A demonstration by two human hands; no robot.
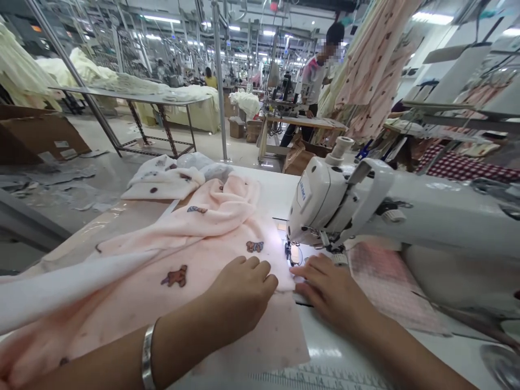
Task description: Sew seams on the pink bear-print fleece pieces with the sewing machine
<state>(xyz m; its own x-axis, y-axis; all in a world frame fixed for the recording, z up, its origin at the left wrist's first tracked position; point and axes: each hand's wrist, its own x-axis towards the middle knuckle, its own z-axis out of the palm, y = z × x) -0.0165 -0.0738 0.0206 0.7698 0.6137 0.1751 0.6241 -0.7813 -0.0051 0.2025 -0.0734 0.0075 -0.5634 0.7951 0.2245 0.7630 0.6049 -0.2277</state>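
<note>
Pale pink fleece fabric (227, 238) printed with small brown bears lies spread across the sewing table, its right edge under the lit needle area of a white sewing machine (349, 200). My left hand (244, 290), with a silver bangle on the wrist, is closed on the fabric just left of the needle, knuckles up. The fingertips are hidden beneath the hand. To the right of the presser foot (289, 252), my right hand (327, 284) has its fingers stretched toward the fabric's edge, thumb and index finger apart. Its index fingertip touches that edge.
Folded white printed fabric (162, 179) sits at the table's far left. A pink checked cloth (394, 281) lies under the machine arm. Ruler markings (317, 377) run along the front. Behind stand a metal-legged table (162, 97), a cardboard box (38, 135) and a person (312, 81).
</note>
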